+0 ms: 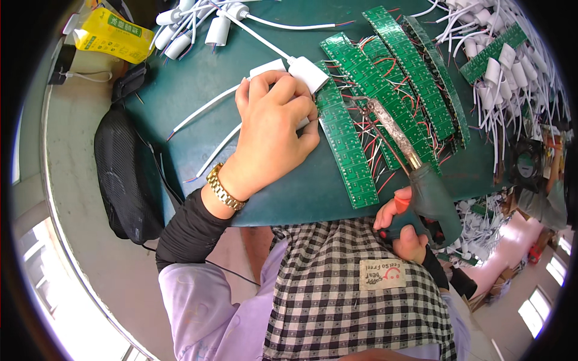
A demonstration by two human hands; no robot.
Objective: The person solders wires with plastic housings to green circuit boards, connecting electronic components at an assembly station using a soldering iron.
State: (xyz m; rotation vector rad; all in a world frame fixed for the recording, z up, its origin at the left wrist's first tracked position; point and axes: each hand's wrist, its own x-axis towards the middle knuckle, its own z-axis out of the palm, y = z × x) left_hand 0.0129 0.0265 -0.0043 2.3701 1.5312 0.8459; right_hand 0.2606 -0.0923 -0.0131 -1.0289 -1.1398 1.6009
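Note:
My left hand is closed, its fingers curled round white cylindrical plastic housings at the left edge of a strip of green circuit boards. One white housing with a cable sticks out above the knuckles; the fingertips are partly hidden. My right hand grips the handle of a soldering gun with a dark green body and a red trigger. Its metal barrel reaches up and left, and the bent tip hovers over or touches the boards near my left fingers; I cannot tell which.
More green board strips with red and white wires stand to the right. White cabled housings lie in a pile at far right and a bunch at far left. A yellow pouch and black mesh case sit at the left.

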